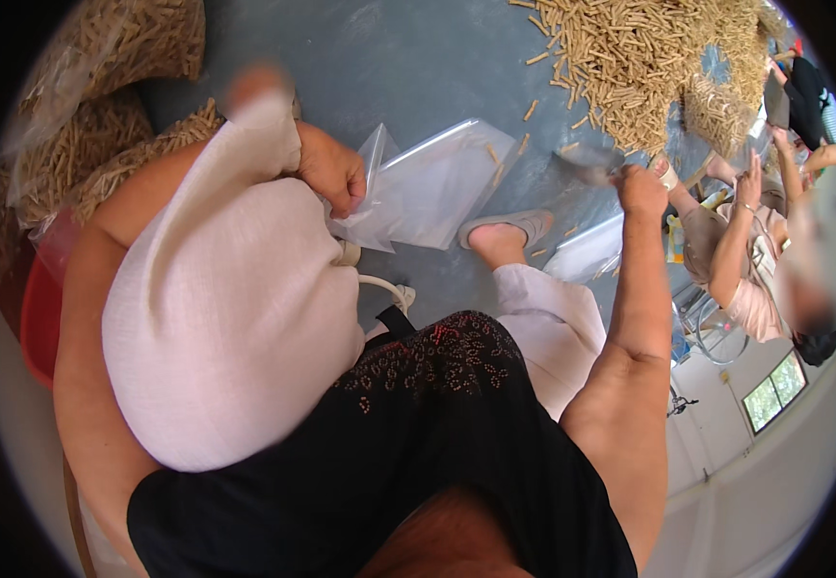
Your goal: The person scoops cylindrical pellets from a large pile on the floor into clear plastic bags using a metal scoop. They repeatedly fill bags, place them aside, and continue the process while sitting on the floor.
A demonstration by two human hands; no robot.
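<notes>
My left hand is closed on the edge of a clear plastic bag, which spreads out flat to the right of my fingers. Several more clear bags seem to lie layered with it. In my right hand is a flat grey metal tool, perhaps a scoop; motion blurs its shape. That tool points left, just below a large heap of short tan sticks on the floor. A few loose sticks lie between the heap and the bag.
Bags filled with sticks stand at the far left above a red basin. Another stack of clear bags lies by my slippered foot. A small filled bag rests at the heap's right. Other people sit at the right.
</notes>
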